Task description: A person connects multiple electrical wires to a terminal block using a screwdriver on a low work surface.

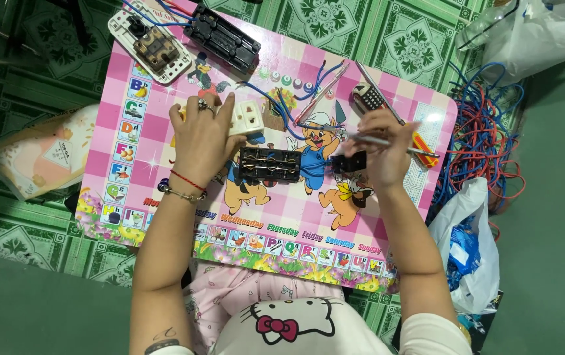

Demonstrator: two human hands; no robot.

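Head view is showing the black socket strip (270, 164) lying at the centre of the pink counter (164, 217), long axis running 9 to 3 o'clock. Left hand (200, 141) is pressing down at its 9 o'clock end, fingers spread, touching a white socket (246, 118). Right hand (381, 148), at 3 o'clock, is gripping a screwdriver (400, 146) and pinching a small black part (349, 162).
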